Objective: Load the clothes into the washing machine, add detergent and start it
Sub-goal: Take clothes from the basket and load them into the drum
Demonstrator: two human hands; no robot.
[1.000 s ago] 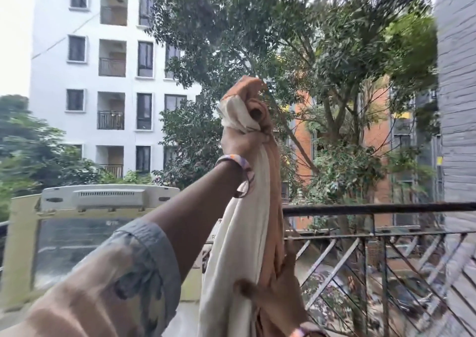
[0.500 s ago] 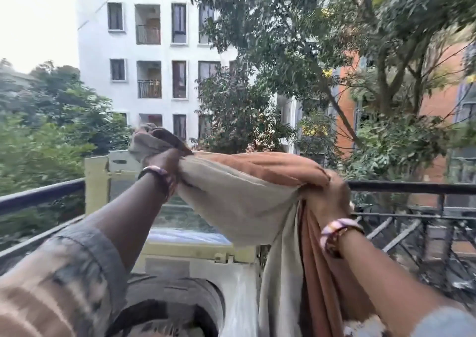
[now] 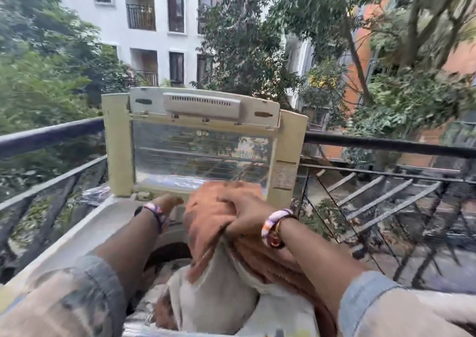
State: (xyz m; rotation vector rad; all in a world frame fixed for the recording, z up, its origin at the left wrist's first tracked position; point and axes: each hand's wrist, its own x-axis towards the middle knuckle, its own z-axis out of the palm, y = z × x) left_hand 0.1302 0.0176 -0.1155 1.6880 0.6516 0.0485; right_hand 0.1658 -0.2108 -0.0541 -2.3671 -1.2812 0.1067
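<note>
- The right hand [image 3: 244, 215] grips a bunched cloth [image 3: 219, 280], cream on one side and rust-orange on the other, with its fingers curled over the top of the bundle.
- The cloth hangs down from that grip into the open mouth of a top-loading washing machine [image 3: 85, 236], where more fabric already lies in the drum.
- The left hand [image 3: 168, 204] reaches forward just beside the cloth's left edge; motion blur and the cloth hide its fingers, so I cannot tell whether it grips anything.
- The machine's lid [image 3: 201, 141] stands upright behind both hands, its yellowed frame holding a clear panel.
- Each wrist wears a beaded bracelet, the right one [image 3: 273, 227] white, purple and orange.
- A dark metal balcony railing [image 3: 386, 144] runs behind the machine, with trees and a white apartment building [image 3: 159, 40] beyond it.
</note>
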